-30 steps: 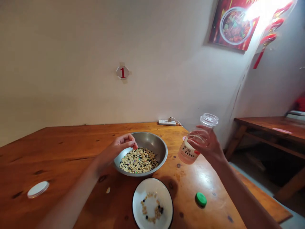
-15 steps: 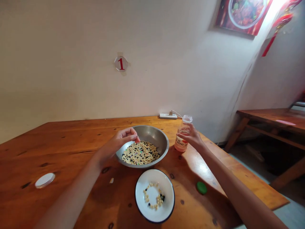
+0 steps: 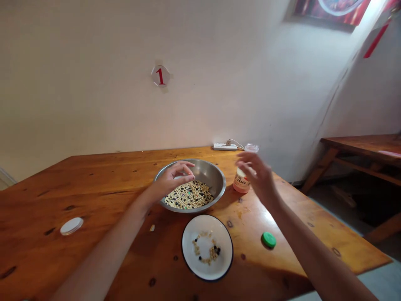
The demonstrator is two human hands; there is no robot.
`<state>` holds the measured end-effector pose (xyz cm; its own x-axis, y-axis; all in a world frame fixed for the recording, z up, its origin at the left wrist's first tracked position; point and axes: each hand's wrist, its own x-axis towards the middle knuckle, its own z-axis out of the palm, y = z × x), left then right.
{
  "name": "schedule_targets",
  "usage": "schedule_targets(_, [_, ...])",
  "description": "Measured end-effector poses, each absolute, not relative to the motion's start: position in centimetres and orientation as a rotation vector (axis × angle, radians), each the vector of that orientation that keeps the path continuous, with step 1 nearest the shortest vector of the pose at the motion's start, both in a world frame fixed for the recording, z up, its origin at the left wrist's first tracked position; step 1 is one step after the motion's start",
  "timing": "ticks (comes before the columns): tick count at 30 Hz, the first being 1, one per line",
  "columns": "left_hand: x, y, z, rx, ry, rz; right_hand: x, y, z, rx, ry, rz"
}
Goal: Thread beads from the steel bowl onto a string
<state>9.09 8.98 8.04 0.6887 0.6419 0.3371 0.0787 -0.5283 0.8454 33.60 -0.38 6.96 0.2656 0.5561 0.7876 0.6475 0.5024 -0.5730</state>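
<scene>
My left hand [image 3: 175,179] hovers over the near left part of a steel bowl [image 3: 218,190]. Its fingers are curled, with a gap between thumb and fingertips and nothing visible in it. Many small cream and black beads [image 3: 189,195], with a few green ones, fill the bottom of the bowl. My right hand [image 3: 258,173], blurred, is in front of a clear bottle [image 3: 241,184] with pinkish contents and partly hides it. Its fingers are apart, not wrapped round the bottle. Nearer me, a white dark-rimmed plate [image 3: 206,269] carries a loose ring of cream and black beads [image 3: 215,252].
A green cap [image 3: 268,240] lies right of the plate and a white lid [image 3: 72,226] far left. A small pale scrap [image 3: 152,228] sits left of the plate. Against the wall is a power strip [image 3: 224,146]. Another wooden table [image 3: 363,144] stands at right.
My right hand has let go of the bottle, which stays standing on the table. The left hand's thumb and fingers have parted above the bowl. The view has shifted slightly.
</scene>
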Motion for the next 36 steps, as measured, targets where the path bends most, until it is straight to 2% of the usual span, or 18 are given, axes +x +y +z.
schedule_targets(2, [9.5,8.5,8.1,2.128,0.541,0.782,31.0,-0.5,6.6,-1.191,-1.685,-0.057])
schedule_targets(5, [9.7,8.0,8.1,2.216,0.556,0.733,28.8,0.0,5.3,-1.264,-1.825,-0.024])
schedule_targets(18, [10.6,8.5,6.8,2.221,0.629,0.839,27.9,0.2,1.8,-1.078,-1.741,-0.118])
schedule_targets(23, [10.5,9.7,5.9,2.227,0.900,0.922,28.0,-0.1,1.4,-1.052,-1.711,-0.155])
schedule_targets(28, [10.4,10.1,5.4,2.398,1.186,0.649,28.3,0.0,1.0,-1.053,-1.705,-0.152])
schedule_targets(36, [10.5,8.9,5.5,2.581,1.382,0.324,28.4,0.1,1.0,-1.066,-1.704,-0.150])
